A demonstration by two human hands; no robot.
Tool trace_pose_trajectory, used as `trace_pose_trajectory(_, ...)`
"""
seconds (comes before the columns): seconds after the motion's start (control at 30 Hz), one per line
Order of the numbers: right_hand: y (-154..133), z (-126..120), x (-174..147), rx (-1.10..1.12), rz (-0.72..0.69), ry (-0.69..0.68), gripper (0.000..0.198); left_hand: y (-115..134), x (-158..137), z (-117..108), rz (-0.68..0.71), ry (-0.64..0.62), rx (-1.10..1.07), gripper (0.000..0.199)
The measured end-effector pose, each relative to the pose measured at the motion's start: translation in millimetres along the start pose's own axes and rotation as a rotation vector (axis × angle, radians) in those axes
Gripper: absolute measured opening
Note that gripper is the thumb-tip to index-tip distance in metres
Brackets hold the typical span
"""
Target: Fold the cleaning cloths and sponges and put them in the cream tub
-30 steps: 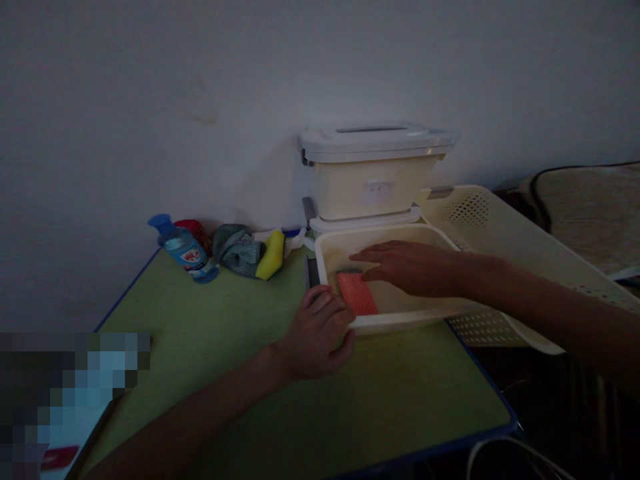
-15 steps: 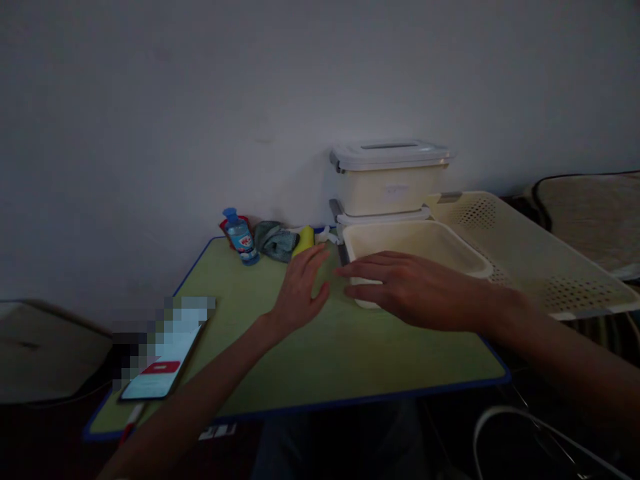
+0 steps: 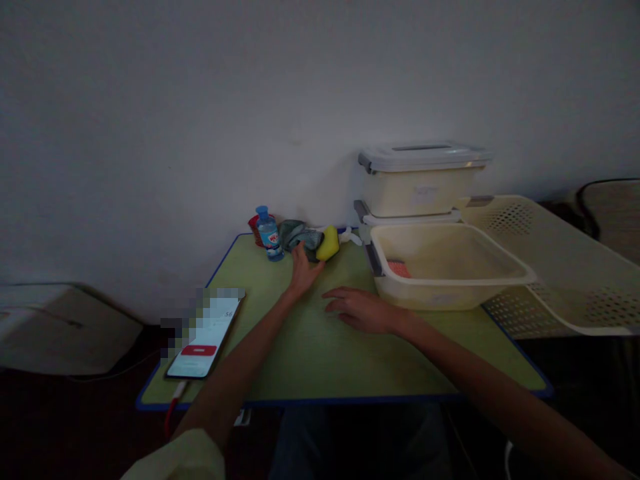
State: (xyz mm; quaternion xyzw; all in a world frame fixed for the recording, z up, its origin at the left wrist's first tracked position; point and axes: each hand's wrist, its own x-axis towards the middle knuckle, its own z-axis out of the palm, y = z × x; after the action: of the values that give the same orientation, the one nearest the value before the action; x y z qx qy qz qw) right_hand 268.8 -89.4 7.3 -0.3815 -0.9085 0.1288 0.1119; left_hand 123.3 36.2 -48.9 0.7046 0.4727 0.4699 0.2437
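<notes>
My left hand (image 3: 303, 272) reaches to the far side of the green table (image 3: 320, 360), thumb and fingers spread, at the near edge of a crumpled grey-blue cloth (image 3: 299, 235). Its thumb points towards a yellow sponge (image 3: 328, 244) beside the cloth; whether the fingertips touch either one, I cannot tell. Over the middle of the table is my right hand (image 3: 361, 311), palm down with loosely spread fingers and nothing in it. To its right stands a cream plastic bin (image 3: 455, 293) with a red-and-white piece (image 3: 399, 269) inside.
A blue bottle (image 3: 270, 237) stands before a red container (image 3: 255, 230) at the back left. A phone (image 3: 205, 337) with a red cable (image 3: 170, 417) lies at the left edge. Behind the bin is a lidded box (image 3: 425, 190); a perforated basket (image 3: 575, 267) sits at the right.
My left hand has moved forward to the cloth and sponge. My right hand has drawn back from in front of the bin, uncovering the red-and-white piece. The whole view has shifted.
</notes>
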Motion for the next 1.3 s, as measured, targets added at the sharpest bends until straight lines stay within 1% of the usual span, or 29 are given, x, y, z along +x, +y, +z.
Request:
trace_pose_trajectory(0.07,14.6,12.8,15.2,0.082,0.056,0.125,0.027,0.8,6.2,7.8,-0.031,0.003,0.023,0.083)
trace_pose_trajectory(0.13,26.1,22.8,28.1,0.099,0.086,0.178,0.026,2.7,10.4,14.5,-0.055,-0.011,0.051,0.090)
trace_pose_trajectory(0.23,35.7,34.0,39.3,0.118,0.110,0.237,0.024,3.7,14.2,21.4,-0.065,-0.067,0.117,0.093)
trace_pose_trajectory(0.33,38.5,41.5,41.2,0.137,0.123,0.287,0.023,2.1,16.5,24.3,-0.046,-0.150,0.181,0.085)
trace_pose_trajectory(0.4,38.9,44.7,40.2,0.148,0.117,0.299,0.022,1.2,17.3,24.8,-0.016,-0.201,0.215,0.077)
trace_pose_trajectory(0.47,39.1,46.3,39.0,0.158,0.110,0.300,0.021,1.3,17.6,24.9,0.011,-0.229,0.204,0.071)
trace_pose_trajectory(0.57,39.3,46.9,37.8,0.166,0.110,0.299,0.020,3.3,17.4,25.1,0.008,-0.230,0.125,0.065)
trace_pose_trajectory(0.7,38.4,46.5,36.8,0.161,0.111,0.292,0.018,6.5,17.3,25.1,-0.048,-0.195,0.044,0.054)
trace_pose_trajectory(0.8,37.5,46.1,36.2,0.146,0.110,0.285,0.018,6.5,18.6,22.5,-0.090,-0.159,-0.060,0.045)
trace_pose_trajectory(0.93,37.7,46.2,35.7,0.129,0.135,0.303,0.018,0.3,23.4,15.2,-0.152,-0.108,-0.271,0.044)
trace_pose_trajectory(1.1,39.9,46.9,36.3,0.127,0.174,0.348,0.017,-11.9,32.7,4.1,-0.275,-0.023,-0.621,0.041)
trace_pose_trajectory(1.2,40.0,46.5,36.7,0.127,0.177,0.352,0.017,-15.7,36.8,-5.7,-0.305,-0.004,-0.791,0.042)
trace_pose_trajectory(1.3,39.5,45.6,36.6,0.124,0.175,0.350,0.017,-17.4,37.7,-17.9,-0.329,0.022,-1.032,0.044)
